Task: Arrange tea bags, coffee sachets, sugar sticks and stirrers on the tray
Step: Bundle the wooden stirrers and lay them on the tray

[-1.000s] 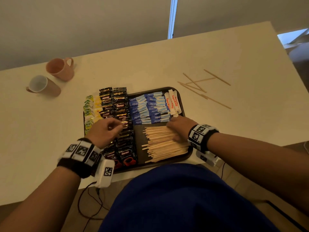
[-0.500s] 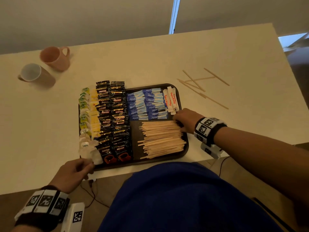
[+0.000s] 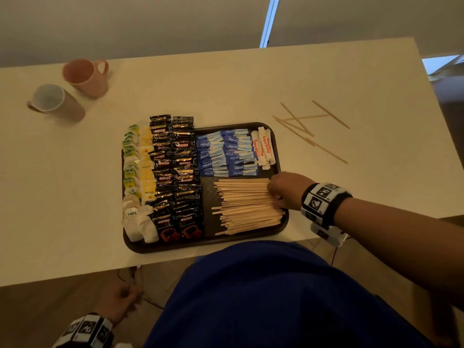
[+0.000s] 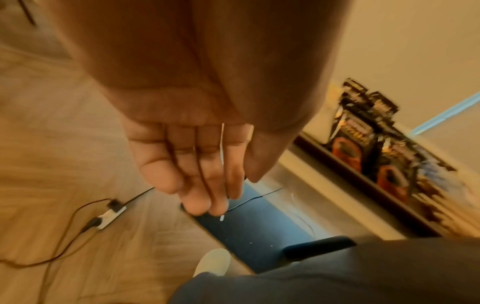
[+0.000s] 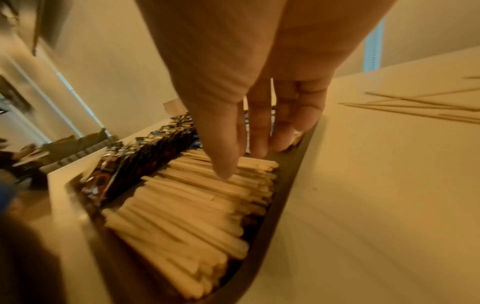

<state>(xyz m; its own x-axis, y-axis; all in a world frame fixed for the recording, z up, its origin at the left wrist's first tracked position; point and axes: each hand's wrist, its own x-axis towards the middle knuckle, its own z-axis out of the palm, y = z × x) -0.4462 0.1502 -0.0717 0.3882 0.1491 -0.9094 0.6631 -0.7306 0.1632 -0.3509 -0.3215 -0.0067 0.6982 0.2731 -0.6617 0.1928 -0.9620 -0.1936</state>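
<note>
A dark tray [image 3: 206, 243] near the table's front edge holds tea bags [image 3: 135, 172] in its left columns, black coffee sachets [image 3: 175, 172] in the middle, blue and white sugar sticks [image 3: 228, 153] at the back right and a pile of wooden stirrers [image 3: 246, 204] at the front right. My right hand [image 3: 276, 190] rests with straight fingers on the right ends of the stirrers [image 5: 197, 205], by the tray's right rim [image 5: 283, 197]. Below the table edge my left hand [image 3: 125, 297] hangs with relaxed fingers [image 4: 197, 181] and holds nothing.
Several loose stirrers [image 3: 306, 129] lie on the table right of the tray. Two pink mugs [image 3: 72, 91] stand at the far left. A cable and adapter [image 4: 109, 216] lie on the wooden floor beside my blue-clad leg [image 3: 263, 297].
My left hand left the coffee sachets, passed the tray's front left corner and dropped below the table edge. My right hand shifted from the stirrers' middle to their right ends.
</note>
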